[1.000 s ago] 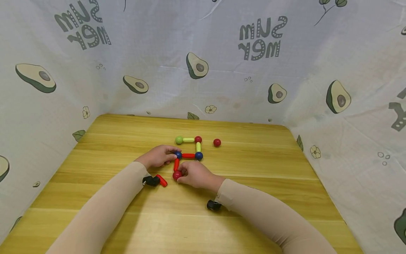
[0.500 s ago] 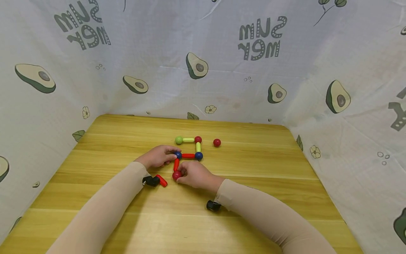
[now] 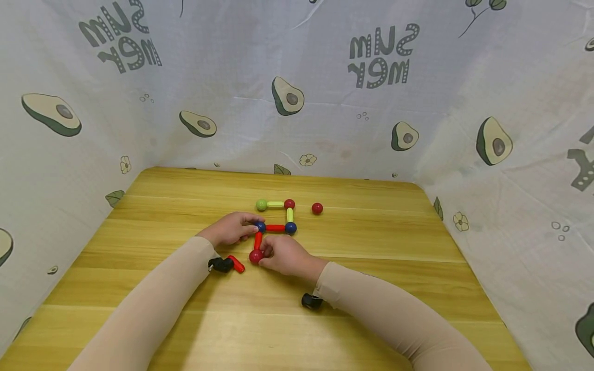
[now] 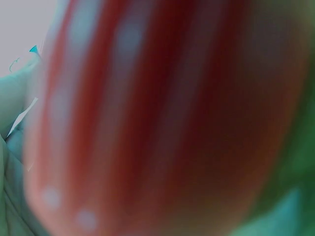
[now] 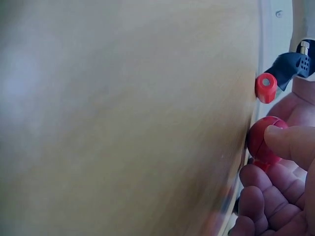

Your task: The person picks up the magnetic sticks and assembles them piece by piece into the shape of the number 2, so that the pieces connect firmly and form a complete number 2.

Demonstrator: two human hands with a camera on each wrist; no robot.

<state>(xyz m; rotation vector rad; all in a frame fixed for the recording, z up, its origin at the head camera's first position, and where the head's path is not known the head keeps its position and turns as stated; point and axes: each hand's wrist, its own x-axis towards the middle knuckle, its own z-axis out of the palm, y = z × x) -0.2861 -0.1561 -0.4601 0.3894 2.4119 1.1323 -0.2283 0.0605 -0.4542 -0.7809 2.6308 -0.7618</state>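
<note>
Magnetic balls and sticks are joined in a zigzag on the table. My left hand (image 3: 233,228) pinches the blue ball (image 3: 260,227) at its left bend. From that ball a red stick (image 3: 258,240) runs toward me and ends at a dark red ball (image 3: 256,256). Thumb and fingers of my right hand (image 3: 289,256) pinch this red ball (image 5: 264,139), as the right wrist view also shows. A loose red stick (image 3: 236,264) lies beside the left wrist camera. Large and blurred, that stick (image 4: 147,118) fills most of the left wrist view.
The chain goes on through a red stick (image 3: 276,228), a second blue ball (image 3: 290,228), a yellow-green stick (image 3: 290,215), a red ball (image 3: 290,204) and another yellow-green stick to a green ball (image 3: 262,205). A separate red ball (image 3: 317,208) lies right. Patterned cloth (image 3: 343,134) encloses the wooden table (image 3: 371,232).
My right hand has shifted the near red ball slightly to the left, and the red stick's near end has swung with it. The left hand stays at the blue ball.
</note>
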